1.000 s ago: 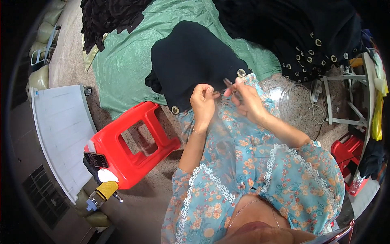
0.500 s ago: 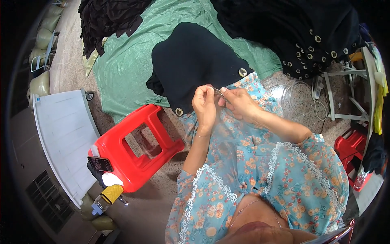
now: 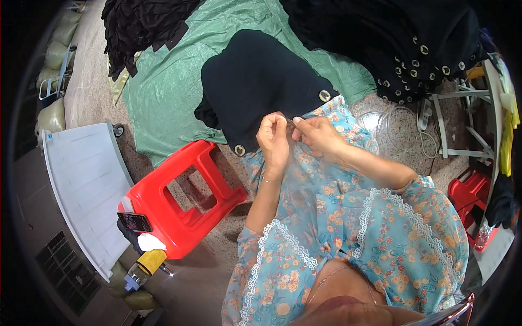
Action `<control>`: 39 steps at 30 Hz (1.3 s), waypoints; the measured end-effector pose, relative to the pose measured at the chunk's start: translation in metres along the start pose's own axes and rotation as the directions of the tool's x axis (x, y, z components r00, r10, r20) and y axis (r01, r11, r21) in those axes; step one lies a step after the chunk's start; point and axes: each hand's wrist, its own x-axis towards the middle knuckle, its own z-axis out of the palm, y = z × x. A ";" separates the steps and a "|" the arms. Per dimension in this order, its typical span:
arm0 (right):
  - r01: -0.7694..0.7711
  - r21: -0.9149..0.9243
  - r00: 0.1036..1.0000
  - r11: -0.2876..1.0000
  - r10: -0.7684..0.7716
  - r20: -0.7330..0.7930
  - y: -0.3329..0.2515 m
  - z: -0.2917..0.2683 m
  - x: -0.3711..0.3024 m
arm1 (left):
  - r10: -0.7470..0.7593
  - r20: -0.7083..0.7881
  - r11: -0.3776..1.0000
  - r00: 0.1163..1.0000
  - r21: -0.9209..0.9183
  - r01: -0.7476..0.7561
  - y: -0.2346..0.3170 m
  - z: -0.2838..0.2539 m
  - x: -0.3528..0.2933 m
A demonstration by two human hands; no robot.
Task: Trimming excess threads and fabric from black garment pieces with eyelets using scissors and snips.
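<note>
A black garment (image 3: 261, 76) with a round gold-and-dark button (image 3: 324, 96) on the right and another button (image 3: 239, 149) on the left lies over my lap. At its near edge, my left hand (image 3: 273, 142) is closed in a pinch; what sits in the fingertips is too small to make out. Close beside it on the right, my right hand (image 3: 322, 137) pinches a thin metal tool (image 3: 290, 121). The tool reaches toward the left fingertips, and its kind cannot be told.
On the left a red plastic stool (image 3: 179, 201) lies on its side, bearing a phone (image 3: 135, 221); a bottle with a yellow sleeve (image 3: 151, 262) is beside it. Green sheeting (image 3: 163, 103) covers the floor ahead. Black buttoned garments (image 3: 380, 43) are heaped at far right, near a cable (image 3: 427, 138).
The right hand and the metal tool have shifted very slightly, and less of the tool shows between the hands. The left hand and the garment stay almost where they were.
</note>
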 end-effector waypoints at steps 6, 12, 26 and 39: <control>0.043 0.005 0.999 0.999 -0.043 -0.001 0.003 -0.004 0.000 | -0.037 -0.020 0.999 0.999 -0.027 0.036 0.000 0.001 0.002; 0.280 0.233 0.955 0.931 -0.244 -0.171 0.002 -0.029 -0.024 | 0.087 -0.079 0.965 0.993 0.253 -0.064 0.012 -0.006 0.000; 0.512 0.315 0.813 0.799 -0.333 -0.477 -0.005 -0.081 0.004 | 0.481 0.490 0.358 0.727 0.648 -0.673 0.038 0.057 0.034; 0.494 0.218 0.807 0.841 -0.351 -0.475 -0.009 -0.083 0.018 | 0.429 0.523 0.281 0.737 0.698 -0.659 0.077 0.006 0.011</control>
